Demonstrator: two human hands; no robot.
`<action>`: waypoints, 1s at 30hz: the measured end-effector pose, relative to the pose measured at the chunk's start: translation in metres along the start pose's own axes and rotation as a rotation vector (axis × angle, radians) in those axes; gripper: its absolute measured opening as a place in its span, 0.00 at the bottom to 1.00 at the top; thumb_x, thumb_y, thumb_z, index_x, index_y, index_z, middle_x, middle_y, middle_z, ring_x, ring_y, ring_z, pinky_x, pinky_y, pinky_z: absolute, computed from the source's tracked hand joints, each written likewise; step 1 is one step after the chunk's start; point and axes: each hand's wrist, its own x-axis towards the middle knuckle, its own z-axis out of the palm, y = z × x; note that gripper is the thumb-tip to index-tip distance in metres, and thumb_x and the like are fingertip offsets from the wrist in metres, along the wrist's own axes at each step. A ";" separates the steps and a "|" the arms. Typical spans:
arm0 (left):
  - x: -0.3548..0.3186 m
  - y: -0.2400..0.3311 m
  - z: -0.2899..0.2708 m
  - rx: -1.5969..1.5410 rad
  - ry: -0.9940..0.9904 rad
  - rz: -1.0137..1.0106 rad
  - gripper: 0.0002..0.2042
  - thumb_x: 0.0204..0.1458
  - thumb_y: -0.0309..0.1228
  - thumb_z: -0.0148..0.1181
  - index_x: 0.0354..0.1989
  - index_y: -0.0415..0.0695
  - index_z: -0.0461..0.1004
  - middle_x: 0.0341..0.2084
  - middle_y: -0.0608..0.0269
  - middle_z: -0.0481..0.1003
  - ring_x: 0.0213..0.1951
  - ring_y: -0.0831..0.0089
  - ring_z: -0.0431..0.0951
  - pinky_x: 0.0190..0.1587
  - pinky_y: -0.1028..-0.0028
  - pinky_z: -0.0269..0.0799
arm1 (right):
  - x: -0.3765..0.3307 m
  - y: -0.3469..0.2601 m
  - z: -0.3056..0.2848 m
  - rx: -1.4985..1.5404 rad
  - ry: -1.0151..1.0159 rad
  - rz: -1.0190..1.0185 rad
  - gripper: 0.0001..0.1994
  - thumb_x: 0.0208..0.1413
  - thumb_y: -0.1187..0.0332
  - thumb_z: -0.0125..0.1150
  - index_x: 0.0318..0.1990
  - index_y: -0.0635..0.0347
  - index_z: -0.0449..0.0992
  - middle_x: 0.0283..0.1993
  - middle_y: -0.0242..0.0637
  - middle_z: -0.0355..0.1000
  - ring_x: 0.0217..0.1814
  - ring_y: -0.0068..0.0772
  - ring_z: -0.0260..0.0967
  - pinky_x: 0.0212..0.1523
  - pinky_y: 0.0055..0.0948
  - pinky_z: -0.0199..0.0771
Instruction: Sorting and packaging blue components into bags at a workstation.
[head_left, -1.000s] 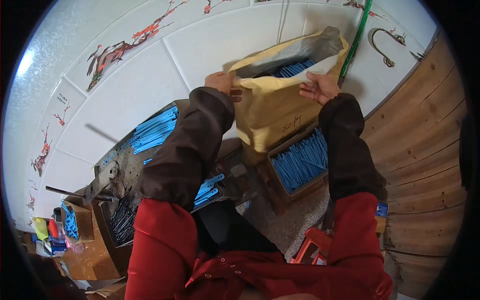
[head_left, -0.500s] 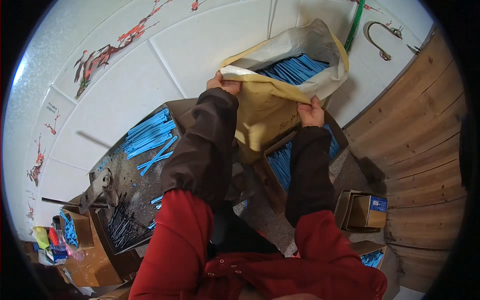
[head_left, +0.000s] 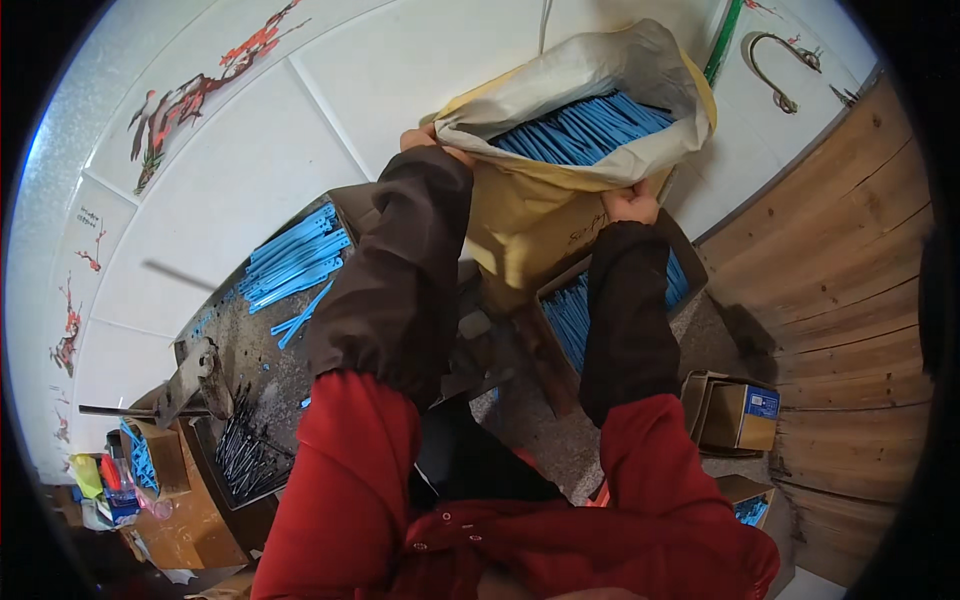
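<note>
A yellow sack (head_left: 520, 220) with a white lining stands against the tiled wall, its mouth held wide. Inside it lie many slim blue strips (head_left: 590, 128), side by side. My left hand (head_left: 432, 144) grips the left corner of the rim, fingers closed over the edge. On the near rim, further right, my right hand (head_left: 632, 204) is closed on the sack too, its thumb and fingers partly hidden by the fold. Below the sack, a cardboard box (head_left: 690, 262) holds more blue strips, partly covered by my right forearm.
On the left, a dark worktop (head_left: 270, 365) carries a pile of blue strips (head_left: 295, 262), a metal lever tool (head_left: 200, 385) and thin black pieces (head_left: 245, 455). Small cartons (head_left: 730, 415) stand at the right beside wooden boards (head_left: 840, 260). A metal hook (head_left: 768, 70) hangs on the wall.
The sack's mouth has spread wider and tipped toward me, showing more of the blue strips. My left hand has shifted slightly up and left; my right hand slightly up and right.
</note>
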 end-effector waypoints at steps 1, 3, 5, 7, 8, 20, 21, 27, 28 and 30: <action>0.001 0.001 -0.003 0.003 0.005 0.007 0.18 0.47 0.31 0.48 0.48 0.38 0.65 0.43 0.54 0.70 0.43 0.68 0.71 0.47 0.71 0.66 | -0.005 0.002 0.004 0.003 -0.006 0.006 0.15 0.56 0.66 0.38 0.48 0.62 0.64 0.49 0.38 0.64 0.52 0.40 0.60 0.55 0.40 0.55; -0.002 0.006 0.004 -0.896 0.054 -0.202 0.23 0.41 0.37 0.58 0.45 0.38 0.66 0.37 0.56 0.71 0.38 0.66 0.71 0.44 0.69 0.67 | -0.019 0.000 0.006 -0.056 -0.129 0.111 0.16 0.56 0.65 0.39 0.49 0.60 0.64 0.50 0.38 0.62 0.51 0.40 0.59 0.55 0.40 0.55; -0.016 0.011 0.017 -0.873 0.154 -0.332 0.23 0.41 0.41 0.57 0.43 0.38 0.65 0.32 0.58 0.69 0.34 0.66 0.70 0.42 0.67 0.67 | -0.038 -0.004 0.001 -0.166 -0.100 0.169 0.15 0.56 0.64 0.40 0.48 0.59 0.64 0.49 0.38 0.62 0.51 0.41 0.58 0.53 0.42 0.56; -0.041 0.030 0.037 -0.843 0.239 -0.472 0.24 0.42 0.45 0.56 0.41 0.39 0.65 0.26 0.61 0.68 0.29 0.66 0.69 0.40 0.65 0.68 | -0.049 -0.017 -0.003 -0.272 -0.064 0.211 0.15 0.56 0.64 0.42 0.48 0.58 0.64 0.48 0.38 0.62 0.51 0.41 0.58 0.52 0.43 0.56; -0.054 0.043 0.043 -0.767 0.241 -0.510 0.25 0.42 0.49 0.55 0.40 0.40 0.64 0.24 0.63 0.64 0.26 0.66 0.66 0.38 0.62 0.68 | -0.052 -0.025 -0.002 -0.279 -0.051 0.244 0.14 0.54 0.65 0.45 0.47 0.58 0.64 0.48 0.39 0.62 0.50 0.42 0.58 0.50 0.45 0.58; -0.092 0.051 0.056 -0.366 -0.086 -0.522 0.29 0.45 0.50 0.55 0.47 0.39 0.60 0.34 0.55 0.65 0.34 0.60 0.70 0.39 0.61 0.71 | -0.079 -0.027 0.016 -0.601 -0.129 0.393 0.14 0.45 0.79 0.46 0.42 0.68 0.62 0.44 0.48 0.63 0.48 0.48 0.60 0.47 0.50 0.67; -0.090 0.052 0.057 -0.341 -0.134 -0.539 0.27 0.46 0.48 0.54 0.46 0.38 0.61 0.37 0.52 0.66 0.37 0.58 0.71 0.42 0.61 0.71 | -0.081 -0.028 0.015 -0.578 -0.101 0.376 0.14 0.44 0.81 0.46 0.42 0.67 0.62 0.44 0.49 0.63 0.49 0.50 0.59 0.50 0.54 0.64; -0.057 0.007 0.064 -0.509 -0.055 -0.519 0.18 0.47 0.34 0.52 0.43 0.35 0.63 0.38 0.50 0.68 0.41 0.59 0.71 0.46 0.60 0.67 | -0.084 -0.021 0.003 -0.415 -0.143 0.512 0.21 0.44 0.86 0.39 0.51 0.71 0.55 0.54 0.53 0.55 0.56 0.53 0.54 0.58 0.52 0.55; -0.056 -0.001 0.065 -0.510 -0.057 -0.519 0.18 0.47 0.34 0.52 0.43 0.35 0.63 0.38 0.50 0.68 0.41 0.59 0.71 0.46 0.60 0.67 | -0.081 -0.020 -0.002 -0.416 -0.142 0.509 0.21 0.44 0.86 0.39 0.51 0.71 0.55 0.54 0.53 0.55 0.56 0.53 0.54 0.58 0.52 0.55; -0.056 -0.016 0.062 -1.054 -0.042 -0.577 0.15 0.46 0.26 0.45 0.43 0.34 0.63 0.39 0.49 0.69 0.41 0.59 0.71 0.42 0.63 0.71 | -0.073 -0.014 -0.009 -0.310 -0.106 0.529 0.21 0.46 0.86 0.38 0.51 0.71 0.55 0.56 0.53 0.53 0.57 0.52 0.52 0.60 0.52 0.50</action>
